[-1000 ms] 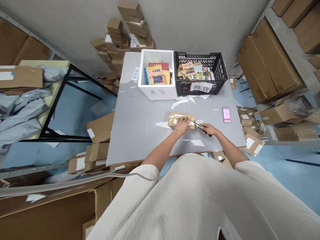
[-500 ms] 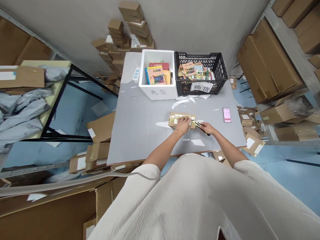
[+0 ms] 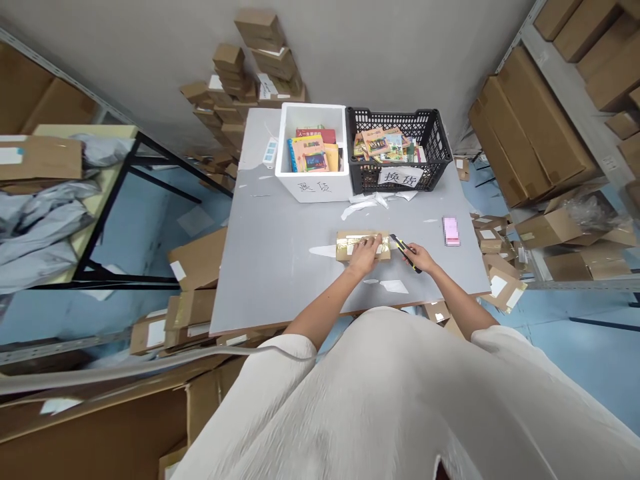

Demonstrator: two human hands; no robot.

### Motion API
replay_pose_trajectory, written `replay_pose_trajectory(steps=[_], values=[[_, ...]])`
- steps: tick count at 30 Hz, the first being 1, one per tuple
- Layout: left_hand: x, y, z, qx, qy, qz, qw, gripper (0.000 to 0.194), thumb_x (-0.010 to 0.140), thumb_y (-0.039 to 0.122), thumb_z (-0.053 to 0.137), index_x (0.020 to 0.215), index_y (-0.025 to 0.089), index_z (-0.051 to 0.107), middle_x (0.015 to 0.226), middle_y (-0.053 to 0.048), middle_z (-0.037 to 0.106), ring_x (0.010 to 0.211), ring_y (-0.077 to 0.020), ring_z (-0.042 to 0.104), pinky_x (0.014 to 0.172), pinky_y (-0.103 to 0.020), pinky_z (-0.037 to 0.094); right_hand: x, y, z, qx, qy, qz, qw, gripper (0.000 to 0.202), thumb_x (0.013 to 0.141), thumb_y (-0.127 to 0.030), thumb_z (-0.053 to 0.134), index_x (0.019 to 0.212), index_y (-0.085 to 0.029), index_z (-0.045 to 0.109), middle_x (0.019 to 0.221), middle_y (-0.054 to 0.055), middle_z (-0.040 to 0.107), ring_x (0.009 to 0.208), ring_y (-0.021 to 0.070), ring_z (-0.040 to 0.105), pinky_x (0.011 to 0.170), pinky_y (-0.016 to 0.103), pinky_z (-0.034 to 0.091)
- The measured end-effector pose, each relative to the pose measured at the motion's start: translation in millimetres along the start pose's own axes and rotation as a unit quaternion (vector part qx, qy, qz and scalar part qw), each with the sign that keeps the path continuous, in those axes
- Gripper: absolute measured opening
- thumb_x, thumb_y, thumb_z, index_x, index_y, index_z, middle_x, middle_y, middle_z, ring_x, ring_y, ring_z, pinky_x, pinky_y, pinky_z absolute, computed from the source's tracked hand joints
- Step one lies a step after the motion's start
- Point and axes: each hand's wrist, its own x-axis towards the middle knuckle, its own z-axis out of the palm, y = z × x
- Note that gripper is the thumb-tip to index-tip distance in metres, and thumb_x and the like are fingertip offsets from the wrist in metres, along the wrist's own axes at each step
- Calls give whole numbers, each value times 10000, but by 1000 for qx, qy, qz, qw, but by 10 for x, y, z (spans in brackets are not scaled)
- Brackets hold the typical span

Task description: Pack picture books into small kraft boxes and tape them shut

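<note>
The small carton (image 3: 342, 248) lies on the table (image 3: 270, 260), straight ahead of the person and nearer the close edge than the far one; taking it as the clock's centre, with twelve at the far edge, the foam box (image 3: 311, 189) stands at eleven, the black crate (image 3: 438, 175) at one, both holding books, and the phone (image 3: 451, 231) lies at three; a paper scrap (image 3: 395, 287) lies between four and five. The left hand (image 3: 366, 255) rests on the carton's top, its grip wide, fingers spread over the tape; the right hand (image 3: 420, 258) holds the cutter (image 3: 406, 252) in a closed grip, tip towards ten, just beside the carton's three o'clock end; whether the tip touches cardboard cannot be told. As far as shows, the carton is in place and steadied, the cutter ready beside it; no flap is raised, tape spans the top, and nothing inside shows; whether the end is slit is too small to tell.
</note>
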Motion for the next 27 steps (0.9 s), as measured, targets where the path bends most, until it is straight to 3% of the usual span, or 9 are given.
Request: replay_pose_trajectory(steps=[3, 5, 8, 11, 18, 27], values=[[43, -20, -5, -20, 20, -15, 999, 821, 1067, 310, 629, 1819, 196, 322, 1678, -222, 568, 1514, -417, 559, 1249, -521, 454, -29, -18, -2, -19, 10, -12, 1000, 435, 975, -669, 729, 1078, -252, 657, 835, 7, 790, 670, 174, 689, 648, 275, 555], [79, -33, -3, -27, 31, -27, 999, 744, 1086, 236, 551, 1802, 181, 355, 1638, -227, 596, 1464, -385, 609, 1228, -490, 469, -59, -27, -22, -40, 16, -20, 999, 457, 1011, -708, 658, 1073, -255, 662, 830, 9, 783, 681, 182, 687, 667, 285, 561], [133, -37, -2, -24, 29, -46, 998, 791, 1014, 100, 556, 1782, 163, 377, 1575, -228, 642, 1440, -359, 638, 1219, -461, 462, -115, -44, -65, -84, 14, -45, 995, 489, 1081, -716, 516, 1082, -259, 690, 855, 15, 786, 732, 201, 701, 725, 309, 580], [175, -14, -17, -2, 33, -63, 997, 869, 936, 26, 579, 1772, 147, 375, 1524, -225, 682, 1390, -360, 672, 1248, -496, 416, -174, -69, -102, -142, 6, -81, 987, 476, 1125, -625, 457, 1131, -254, 755, 900, 25, 795, 830, 228, 730, 842, 348, 601], [245, 13, -122, 4, 75, -45, 996, 662, 992, 46, 495, 1638, 186, 534, 1657, -204, 609, 1560, -356, 527, 1287, -522, 380, -253, -118, -123, -281, 24, -143, 949, 395, 1101, -414, 632, 1430, -281, 806, 1276, 106, 815, 1188, 289, 749, 1068, 407, 589], [337, -13, -113, 7, 42, -22, 999, 736, 908, 34, 580, 1623, 206, 547, 1645, -196, 596, 1585, -367, 473, 1338, -550, 327, -209, -111, -102, -366, 35, -155, 917, 422, 1073, -340, 738, 1490, -322, 802, 1281, 106, 772, 1162, 289, 748, 1107, 411, 554]])
